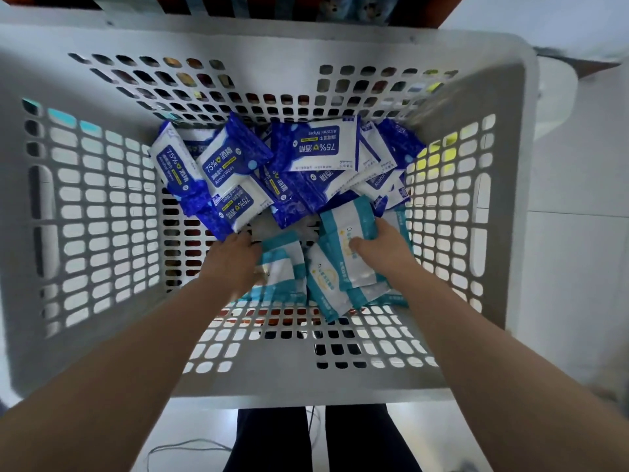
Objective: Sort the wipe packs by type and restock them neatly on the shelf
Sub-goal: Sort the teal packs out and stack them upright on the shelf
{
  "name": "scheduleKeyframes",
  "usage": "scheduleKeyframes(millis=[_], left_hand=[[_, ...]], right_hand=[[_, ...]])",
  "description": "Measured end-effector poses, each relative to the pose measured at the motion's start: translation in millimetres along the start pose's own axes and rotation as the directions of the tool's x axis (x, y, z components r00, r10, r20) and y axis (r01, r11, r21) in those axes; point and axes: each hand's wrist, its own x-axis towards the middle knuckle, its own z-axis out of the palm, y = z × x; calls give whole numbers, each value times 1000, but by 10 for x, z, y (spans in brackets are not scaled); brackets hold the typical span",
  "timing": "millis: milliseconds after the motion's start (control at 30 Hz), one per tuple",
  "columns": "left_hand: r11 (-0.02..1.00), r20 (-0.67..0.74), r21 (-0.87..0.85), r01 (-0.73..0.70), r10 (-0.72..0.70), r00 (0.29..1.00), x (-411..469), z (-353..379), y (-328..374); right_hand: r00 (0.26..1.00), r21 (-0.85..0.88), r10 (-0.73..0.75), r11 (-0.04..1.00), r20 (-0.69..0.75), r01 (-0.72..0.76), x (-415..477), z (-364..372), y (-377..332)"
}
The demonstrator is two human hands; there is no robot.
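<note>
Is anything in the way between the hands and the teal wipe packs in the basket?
Nothing visible. The right hand grips a teal pack on top of the near pile, and the left hand is down at a second teal pack beside it. The dark blue packs are heaped farther back in the basket.

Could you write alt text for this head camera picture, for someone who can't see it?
Seen from above, a person's right hand grips a teal-and-white wipe pack inside a grey slotted basket, while the left hand reaches in next to more teal packs. Jumbled dark blue alcohol wipe packs fill the basket's far side.
</note>
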Motion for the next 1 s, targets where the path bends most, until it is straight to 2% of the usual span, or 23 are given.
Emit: scheduleKeyframes(millis=[67,133,267,400,467,533,633,800,933,1000], left_hand=[[992,8,-121,-23,24,1000,-21,62,-19],[987,36,-157,-21,27,999,-23,85,-6],[994,64,-83,-77,83,995,-46,37,68],[953,105,-293,-83,118,988,-177,-19,109],[933,61,-353,-74,101,993,-260,-81,100],[891,-10,-453,-23,21,1000,-374,-197,105],[753,-38,-655,64,-118,992,-570,-389,92],[586,-32,-801,124,-248,968,-943,-665,7],[324,-56,-942,91,-416,908,-1400,-834,-17],[206,-78,-978,35,-513,855,-1635,-888,-28]], right_hand=[[1000,4,4,1000,22,-4,-12,14,-20],[999,-10,-1,1000,45,1,-22,23,-28],[997,-43,-25,999,75,29,-50,-13,-41],[993,-70,-62,995,101,69,-142,-4,-76],[992,-70,-95,992,79,101,-230,22,-98],[989,-47,-142,988,47,144,-350,43,-145],[977,-49,-211,976,20,212,-571,70,-273],[947,-38,-318,948,-37,317,-971,90,-561],[903,92,-422,899,-82,428,-1355,86,-838],[871,147,-483,859,-87,490,-1527,94,-968]])
